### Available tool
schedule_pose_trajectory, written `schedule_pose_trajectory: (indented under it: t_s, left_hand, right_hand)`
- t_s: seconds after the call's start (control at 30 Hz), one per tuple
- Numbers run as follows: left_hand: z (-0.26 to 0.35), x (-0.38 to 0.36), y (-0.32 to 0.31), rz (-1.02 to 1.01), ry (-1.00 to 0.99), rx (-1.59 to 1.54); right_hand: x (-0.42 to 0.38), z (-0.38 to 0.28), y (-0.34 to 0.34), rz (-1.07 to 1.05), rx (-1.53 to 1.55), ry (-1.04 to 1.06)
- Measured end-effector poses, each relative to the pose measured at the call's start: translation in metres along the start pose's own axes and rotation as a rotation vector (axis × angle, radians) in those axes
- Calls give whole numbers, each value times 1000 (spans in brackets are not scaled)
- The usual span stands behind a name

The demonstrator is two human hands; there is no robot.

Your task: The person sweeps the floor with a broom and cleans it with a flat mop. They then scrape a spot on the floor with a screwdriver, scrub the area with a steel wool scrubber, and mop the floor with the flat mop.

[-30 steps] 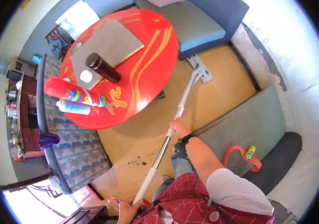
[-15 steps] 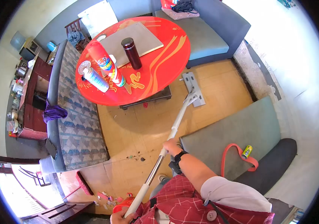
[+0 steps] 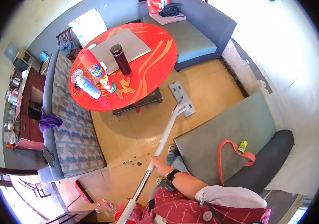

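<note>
My right hand (image 3: 159,165) is wrapped around the pole of a flat mop (image 3: 165,135), closed on it midway along the shaft. A dark watch sits on that wrist. The grey mop head (image 3: 182,98) lies on the tan tiled floor (image 3: 129,134), to the right of the round red table (image 3: 155,71). The pole slants down to the bottom edge of the view, where its near end passes out of sight. My left hand is out of view.
Spray cans (image 3: 88,86) and a dark thermos (image 3: 120,59) stand on the table. A bench seat (image 3: 219,134) with a can (image 3: 242,146) and a pink strap (image 3: 221,160) is at right. A patterned sofa (image 3: 73,123) lines the left. Debris (image 3: 139,163) and a red broom (image 3: 83,191) lie on the floor.
The mop head has come back a little toward me, and my right hand has moved down and left with the pole. My left hand, earlier on the pole's near end, has left the view.
</note>
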State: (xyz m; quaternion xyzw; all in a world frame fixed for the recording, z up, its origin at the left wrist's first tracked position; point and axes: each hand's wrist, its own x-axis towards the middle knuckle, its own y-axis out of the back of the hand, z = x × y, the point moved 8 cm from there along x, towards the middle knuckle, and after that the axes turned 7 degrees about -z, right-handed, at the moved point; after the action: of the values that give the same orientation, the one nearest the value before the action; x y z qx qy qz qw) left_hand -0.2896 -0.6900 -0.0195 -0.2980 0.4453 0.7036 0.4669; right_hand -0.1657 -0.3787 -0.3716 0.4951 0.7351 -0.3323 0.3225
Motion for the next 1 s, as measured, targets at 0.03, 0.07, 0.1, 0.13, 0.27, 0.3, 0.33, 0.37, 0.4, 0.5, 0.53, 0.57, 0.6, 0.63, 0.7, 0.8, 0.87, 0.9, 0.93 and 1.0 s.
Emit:
schedule_pose_trajectory:
  t_s: [0.03,0.07,0.1,0.13,0.27,0.3,0.33,0.37,0.4,0.5,0.53,0.57,0.6,0.63,0.7,0.8,0.87,0.9,0.93,1.0]
  left_hand:
    - [10,13,-5,-8,-50,5]
    - [20,27,-10,-14,-104,9]
    - [21,51,-18,-11,-98,-1]
    - [25,80,-28,-17,-140,-79]
    - [161,139,-54,-23,-172,365]
    - [181,155,-69,-35,-171,367]
    - [197,178,-85,-37,-154,327]
    - [212,199,-102,-38,-136,290]
    - [227,216,-121,-45,-136,298]
    - [272,275,-184,-37,-241,384]
    - [284,297,-205,-4,-316,368]
    - [290,314,-221,25,-385,346]
    - [286,330,-234,25,-320,398]
    - [278,351,-245,1,-293,392]
    - [250,381,-259,-56,-284,313]
    - [236,408,-279,-30,-384,344]
    - [240,418,-294,-35,-450,353]
    - [249,420,-304,-40,-495,366]
    - [261,423,-313,-39,-546,375]
    - [289,434,-325,-29,-583,412]
  right_hand:
    - [13,-5,6,-37,64,37]
    - [27,-10,16,-43,54,32]
    - [42,-25,30,-14,118,35]
    - [55,-43,40,19,185,38]
    - [78,-134,51,-104,361,106]
    - [99,-142,66,-93,362,102]
    - [127,-147,76,-147,467,47]
    - [154,-150,82,-202,575,-8]
    - [146,-177,100,25,559,-60]
    - [236,-204,169,-25,385,112]
    - [240,-220,181,-9,381,103]
    - [245,-232,199,45,357,71]
    - [250,-242,215,99,328,34]
    - [266,-237,225,116,317,2]
    - [284,-209,236,192,190,48]
    - [298,-200,248,214,324,96]
    - [298,-208,265,233,382,162]
    - [299,-214,276,245,383,179]
    - [301,-225,287,252,381,202]
    - [323,-238,318,302,313,201]
